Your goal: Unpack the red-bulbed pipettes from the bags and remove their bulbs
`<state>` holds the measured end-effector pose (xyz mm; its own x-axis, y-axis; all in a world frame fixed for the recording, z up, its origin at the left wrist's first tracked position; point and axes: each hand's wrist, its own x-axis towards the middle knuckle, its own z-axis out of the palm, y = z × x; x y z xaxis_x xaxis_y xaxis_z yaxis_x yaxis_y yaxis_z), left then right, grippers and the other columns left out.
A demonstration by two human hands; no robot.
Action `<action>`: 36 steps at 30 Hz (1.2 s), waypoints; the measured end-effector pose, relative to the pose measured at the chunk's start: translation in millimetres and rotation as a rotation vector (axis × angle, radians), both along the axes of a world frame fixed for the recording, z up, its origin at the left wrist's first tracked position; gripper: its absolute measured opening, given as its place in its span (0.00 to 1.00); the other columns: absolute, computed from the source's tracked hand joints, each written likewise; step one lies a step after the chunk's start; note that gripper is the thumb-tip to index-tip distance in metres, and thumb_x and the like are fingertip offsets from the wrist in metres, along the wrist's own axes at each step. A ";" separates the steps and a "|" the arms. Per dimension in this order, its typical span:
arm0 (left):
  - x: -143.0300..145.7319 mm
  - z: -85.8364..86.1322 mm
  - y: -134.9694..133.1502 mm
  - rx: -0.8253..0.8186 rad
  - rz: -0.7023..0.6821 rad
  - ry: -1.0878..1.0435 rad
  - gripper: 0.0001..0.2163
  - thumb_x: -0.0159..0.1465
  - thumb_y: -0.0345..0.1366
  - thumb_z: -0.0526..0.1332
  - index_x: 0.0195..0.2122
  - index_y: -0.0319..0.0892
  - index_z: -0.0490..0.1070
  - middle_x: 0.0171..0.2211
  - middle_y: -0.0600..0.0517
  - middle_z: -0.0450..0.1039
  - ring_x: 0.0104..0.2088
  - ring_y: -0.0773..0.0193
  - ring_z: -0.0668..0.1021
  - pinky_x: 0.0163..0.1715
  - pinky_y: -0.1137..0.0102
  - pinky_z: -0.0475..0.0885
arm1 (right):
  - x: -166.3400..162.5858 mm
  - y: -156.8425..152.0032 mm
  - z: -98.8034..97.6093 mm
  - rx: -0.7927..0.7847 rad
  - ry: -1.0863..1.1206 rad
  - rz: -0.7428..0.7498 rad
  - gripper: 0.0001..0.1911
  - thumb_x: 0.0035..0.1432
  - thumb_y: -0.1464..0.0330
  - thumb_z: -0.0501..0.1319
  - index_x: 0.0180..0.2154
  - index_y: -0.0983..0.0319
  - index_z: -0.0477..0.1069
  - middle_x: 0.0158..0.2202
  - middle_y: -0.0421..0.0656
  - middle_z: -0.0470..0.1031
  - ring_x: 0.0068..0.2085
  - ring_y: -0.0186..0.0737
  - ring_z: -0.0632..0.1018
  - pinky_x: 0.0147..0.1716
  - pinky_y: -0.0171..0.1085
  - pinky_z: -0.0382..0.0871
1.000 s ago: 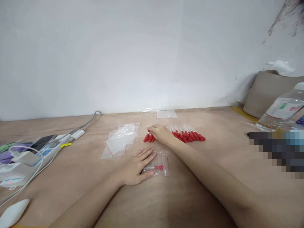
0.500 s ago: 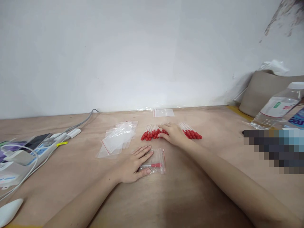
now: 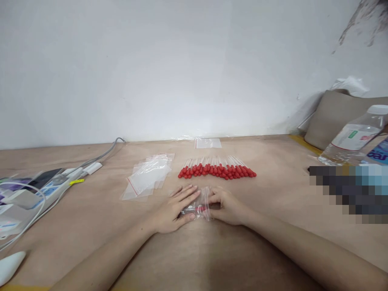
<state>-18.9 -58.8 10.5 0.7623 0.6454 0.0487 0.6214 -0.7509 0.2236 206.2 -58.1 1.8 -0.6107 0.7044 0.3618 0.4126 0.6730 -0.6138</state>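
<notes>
My left hand (image 3: 178, 208) lies flat with fingers stretched, pressing a clear zip bag (image 3: 190, 209) onto the wooden table. A red-headed stick (image 3: 199, 209) shows through the plastic, partly covered by the fingers. At the bag's right end, my right hand (image 3: 224, 206) has its thumb and fingers closed on the bunched, raised mouth; whether a stick is also between them is hidden. Just beyond both hands, several white sticks with red heads (image 3: 216, 171) lie side by side in a row, heads toward me.
Flat zip bags (image 3: 150, 176) lie fanned out on the left, and another bag (image 3: 208, 143) lies by the wall. A power strip (image 3: 51, 190) with cables and a white mouse (image 3: 11, 266) are at far left. A water bottle (image 3: 353, 137) stands right, before a grey-brown container (image 3: 336, 115).
My right hand has come back from the row of red-headed sticks to the bag's right end, whose plastic is now bunched and raised. My left hand has stayed on the bag.
</notes>
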 end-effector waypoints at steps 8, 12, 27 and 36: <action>-3.5 4.5 0.6 -0.021 -0.063 0.085 0.27 0.64 0.48 0.46 0.61 0.51 0.37 0.63 0.53 0.36 0.62 0.56 0.44 0.59 0.54 0.42 | 23.4 0.7 -4.3 -0.120 0.054 -0.192 0.05 0.47 0.67 0.62 0.28 0.61 0.74 0.27 0.40 0.72 0.30 0.33 0.71 0.31 0.34 0.63; -11.0 11.0 -3.4 -0.026 -0.044 0.122 0.27 0.64 0.49 0.46 0.61 0.52 0.38 0.63 0.51 0.38 0.62 0.55 0.47 0.59 0.52 0.42 | 46.9 11.1 9.4 -0.352 0.167 -0.211 0.10 0.48 0.62 0.61 0.30 0.63 0.72 0.29 0.42 0.74 0.30 0.34 0.73 0.31 0.34 0.66; 13.9 -4.4 -1.8 -0.052 -0.139 -0.279 0.14 0.65 0.33 0.47 0.48 0.45 0.67 0.48 0.50 0.68 0.51 0.65 0.69 0.52 0.67 0.63 | 49.8 62.5 37.1 0.238 0.341 -0.639 0.10 0.48 0.61 0.61 0.29 0.61 0.72 0.29 0.41 0.75 0.33 0.38 0.74 0.36 0.39 0.66; 14.7 -0.5 -4.7 -0.062 -0.100 -0.191 0.17 0.65 0.33 0.45 0.55 0.49 0.59 0.56 0.55 0.60 0.57 0.63 0.60 0.57 0.61 0.54 | 4.6 78.6 23.9 0.355 -0.127 -0.702 0.12 0.51 0.59 0.58 0.26 0.60 0.72 0.27 0.42 0.76 0.35 0.42 0.71 0.41 0.46 0.52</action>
